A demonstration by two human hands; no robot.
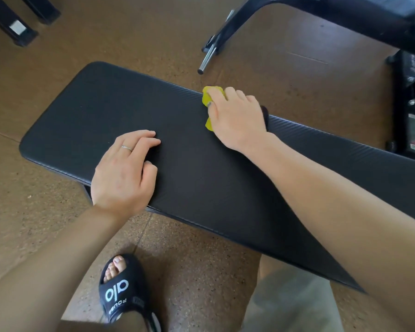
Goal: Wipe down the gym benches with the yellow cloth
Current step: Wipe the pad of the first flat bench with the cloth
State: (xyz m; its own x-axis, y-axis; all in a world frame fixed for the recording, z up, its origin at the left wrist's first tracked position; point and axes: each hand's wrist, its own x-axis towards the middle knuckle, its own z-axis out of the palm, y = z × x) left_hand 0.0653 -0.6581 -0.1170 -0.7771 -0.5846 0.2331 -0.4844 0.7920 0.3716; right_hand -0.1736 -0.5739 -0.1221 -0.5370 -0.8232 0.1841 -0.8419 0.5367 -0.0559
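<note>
Black slide sandal [125, 293] at 6 o'clock. Left hand [124, 173], holding nothing, braces the bench pad [101, 111]; right hand [235, 118] presses the yellow cloth [207, 98] at the pad's 1 o'clock edge. Risk: the bunched cloth slips off that edge, leaving strips unwiped.

Item count, bench area

One bench [101, 111]; one yellow cloth [207, 98]; two hands: left hand [122, 173], right hand [235, 118]; one sandal [122, 291]; one chrome bar [207, 59].

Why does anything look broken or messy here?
Nothing stands out. The black bench pad looks whole, the right hand presses the yellow cloth on its far edge, and the left hand rests on it.
</note>
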